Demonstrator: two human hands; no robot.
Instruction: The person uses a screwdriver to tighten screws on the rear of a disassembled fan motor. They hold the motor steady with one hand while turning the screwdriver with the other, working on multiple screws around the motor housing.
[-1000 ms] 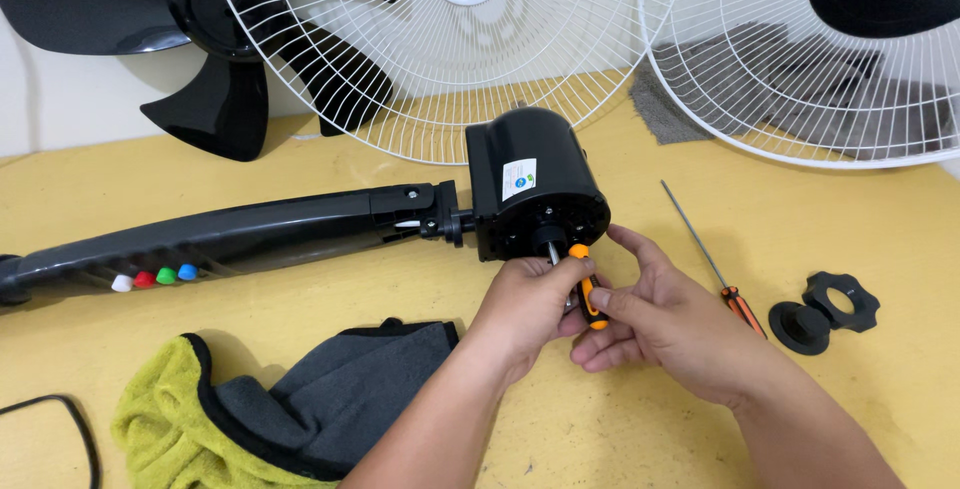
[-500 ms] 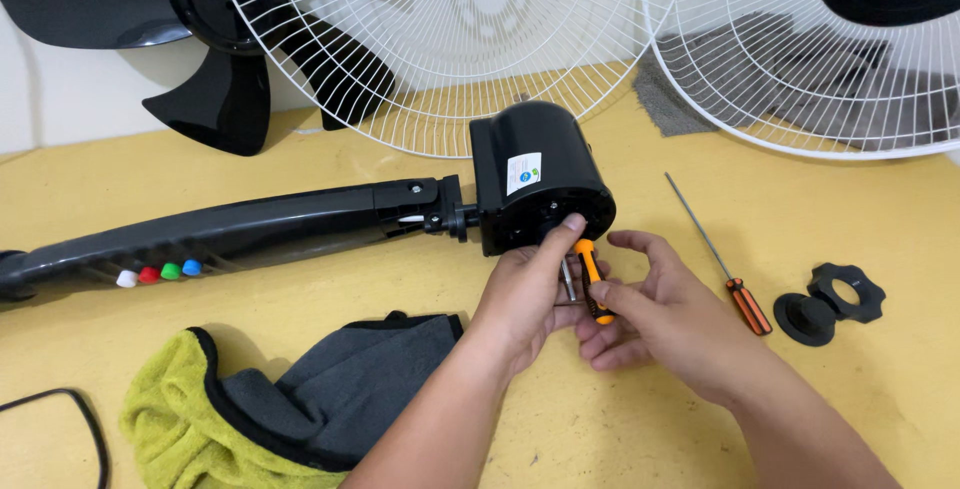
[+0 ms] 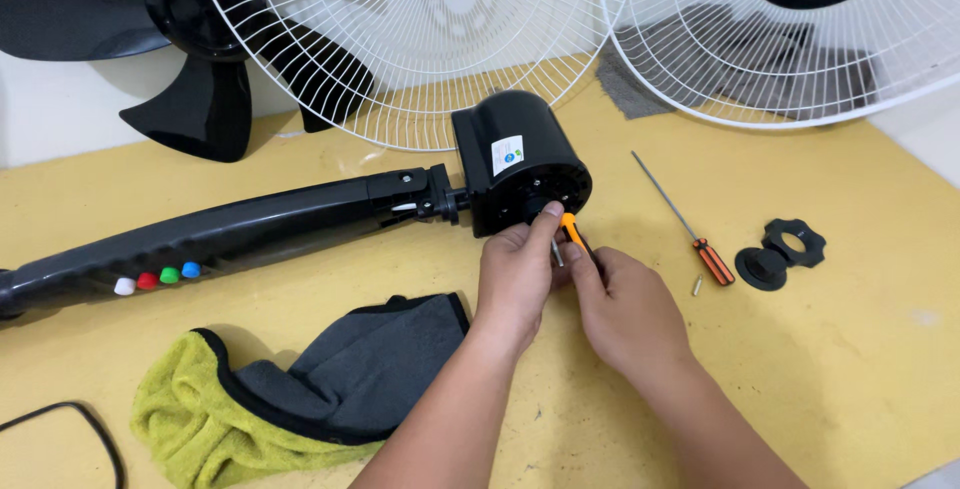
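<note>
A black fan motor housing [image 3: 525, 159] lies on its side on the yellow table, joined to a long black stand [image 3: 230, 234] with coloured buttons. My left hand [image 3: 515, 279] rests its fingertips on the housing's front face, beside the metal shaft. My right hand [image 3: 625, 309] grips a small orange-handled screwdriver [image 3: 572, 234] whose tip points at that same face. Both hands touch each other just below the housing.
Two white wire fan guards [image 3: 400, 59] [image 3: 740, 59] and black fan blades [image 3: 190, 99] lean at the back. A second orange-handled screwdriver [image 3: 695, 234], a loose screw [image 3: 697, 285] and two black plastic nuts [image 3: 778, 254] lie right. A green-grey cloth [image 3: 300, 389] lies left.
The view has shifted slightly. My left fingers have moved up onto the housing's face, and the orange-handled screwdriver in my right hand has tilted closer to it.
</note>
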